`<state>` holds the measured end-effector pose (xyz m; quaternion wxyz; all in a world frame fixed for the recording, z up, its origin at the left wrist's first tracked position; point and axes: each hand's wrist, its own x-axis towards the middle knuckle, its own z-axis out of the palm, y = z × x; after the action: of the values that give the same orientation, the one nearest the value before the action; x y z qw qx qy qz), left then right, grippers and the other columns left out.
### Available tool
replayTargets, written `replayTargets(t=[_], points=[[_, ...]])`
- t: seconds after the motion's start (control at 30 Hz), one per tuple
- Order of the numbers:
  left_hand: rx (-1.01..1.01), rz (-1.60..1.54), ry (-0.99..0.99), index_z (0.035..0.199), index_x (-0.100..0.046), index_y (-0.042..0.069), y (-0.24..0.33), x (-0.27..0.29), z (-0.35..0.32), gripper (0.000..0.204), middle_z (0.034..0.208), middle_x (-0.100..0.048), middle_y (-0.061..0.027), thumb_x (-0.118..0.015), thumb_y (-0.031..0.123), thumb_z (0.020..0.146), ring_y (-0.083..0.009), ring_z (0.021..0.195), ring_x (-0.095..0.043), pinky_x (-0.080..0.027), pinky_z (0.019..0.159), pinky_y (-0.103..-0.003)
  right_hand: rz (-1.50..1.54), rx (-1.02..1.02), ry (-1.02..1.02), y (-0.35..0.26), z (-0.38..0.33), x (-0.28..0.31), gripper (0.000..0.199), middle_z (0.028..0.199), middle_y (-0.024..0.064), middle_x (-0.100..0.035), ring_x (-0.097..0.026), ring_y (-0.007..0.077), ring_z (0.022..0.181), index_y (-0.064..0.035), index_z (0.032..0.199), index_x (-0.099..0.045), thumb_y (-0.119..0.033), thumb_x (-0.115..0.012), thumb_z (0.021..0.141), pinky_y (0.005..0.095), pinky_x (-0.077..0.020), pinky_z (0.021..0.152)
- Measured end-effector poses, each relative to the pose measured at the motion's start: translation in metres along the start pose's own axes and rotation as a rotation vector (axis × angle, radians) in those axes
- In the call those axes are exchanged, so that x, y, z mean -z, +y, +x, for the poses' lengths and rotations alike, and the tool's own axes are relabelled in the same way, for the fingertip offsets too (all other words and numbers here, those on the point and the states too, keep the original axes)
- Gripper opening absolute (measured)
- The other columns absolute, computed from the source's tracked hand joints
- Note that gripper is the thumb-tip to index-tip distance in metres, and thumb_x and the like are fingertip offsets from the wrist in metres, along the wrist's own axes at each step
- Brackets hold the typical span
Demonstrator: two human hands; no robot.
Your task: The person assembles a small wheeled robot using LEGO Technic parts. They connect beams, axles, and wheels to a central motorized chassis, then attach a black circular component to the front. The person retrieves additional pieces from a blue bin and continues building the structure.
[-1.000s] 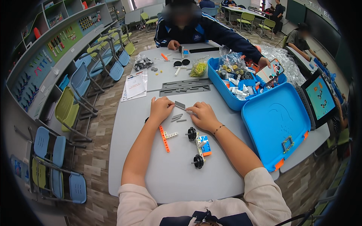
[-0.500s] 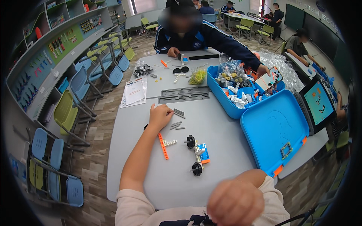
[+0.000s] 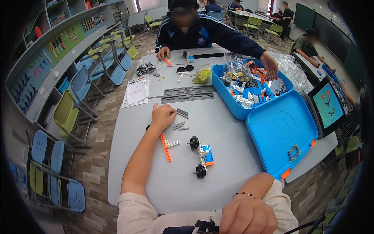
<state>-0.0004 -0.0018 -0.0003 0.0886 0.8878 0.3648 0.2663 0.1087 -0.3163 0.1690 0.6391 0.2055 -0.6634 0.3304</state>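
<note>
My left hand rests on the grey table with its fingers curled. Its fingertips meet the ends of several grey axles, and anything inside the grip is hidden. Shorter grey axles lie just below them. Beside my left forearm is an orange beam with a white beam joined to it. Right of that sits a small wheeled build with black wheels and a blue-and-orange block. My right hand is curled closed close to my body at the lower edge, its palm side out of sight.
A blue bin of building parts stands at the right, its lid spread towards me. Beyond it is a tablet. A co-worker's hand hovers over a phone in the bin. A grey tray and papers lie ahead.
My right hand has come down and is less blurred. The co-worker's hand has let go of the phone, and their other hand has moved to an orange piece. My left hand stays by the axles.
</note>
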Motion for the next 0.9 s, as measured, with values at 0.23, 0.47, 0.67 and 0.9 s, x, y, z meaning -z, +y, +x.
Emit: replayTargets(t=[0.23, 0.47, 0.67, 0.9], points=[[-0.013, 0.008, 0.002, 0.082, -0.072, 0.013, 0.001, 0.001, -0.002, 0.009, 0.076, -0.062, -0.0010, -0.065, 0.018, 0.079, -0.0196, 0.074, -0.059, -0.026, 0.105, -0.054, 0.005, -0.021, 0.078, 0.000, -0.002, -0.003, 0.013, 0.087, 0.0130, -0.059, -0.056, 0.0282, 0.079, -0.0054, 0.076, -0.060, -0.008, -0.056, 0.089, 0.0380, -0.0507, 0.066], [-0.016, 0.039, 0.011, 0.083, -0.072, 0.013, -0.001, -0.002, 0.000, 0.009, 0.077, -0.063, -0.0007, -0.065, 0.018, 0.079, -0.0197, 0.077, -0.060, -0.027, 0.106, -0.053, -0.005, -0.133, 0.121, 0.003, 0.004, -0.005, 0.011, 0.076, 0.0117, -0.058, -0.057, 0.0278, 0.071, -0.0059, 0.077, -0.060, -0.009, -0.058, 0.087, 0.0356, -0.0501, 0.063], [-0.038, 0.070, -0.020, 0.083, -0.071, 0.013, 0.000, 0.002, 0.000, 0.008, 0.079, -0.064, -0.0008, -0.065, 0.017, 0.078, -0.0189, 0.080, -0.062, -0.026, 0.107, -0.052, -0.340, -0.312, 0.007, 0.015, -0.009, 0.044, 0.013, 0.088, 0.0111, -0.060, -0.058, 0.0269, 0.077, -0.0019, 0.088, -0.059, -0.004, -0.062, 0.075, 0.0390, -0.0471, 0.068], [-0.115, 0.051, -0.013, 0.083, -0.065, 0.013, 0.002, 0.006, -0.003, 0.006, 0.083, -0.062, 0.0000, -0.066, 0.014, 0.077, -0.0195, 0.083, -0.061, -0.025, 0.105, -0.057, -1.111, -1.033, -0.046, 0.013, -0.066, 0.112, 0.044, 0.112, 0.0119, -0.057, -0.054, 0.0244, 0.091, -0.0035, 0.107, -0.055, -0.004, -0.059, 0.063, 0.0312, -0.0452, 0.074]])
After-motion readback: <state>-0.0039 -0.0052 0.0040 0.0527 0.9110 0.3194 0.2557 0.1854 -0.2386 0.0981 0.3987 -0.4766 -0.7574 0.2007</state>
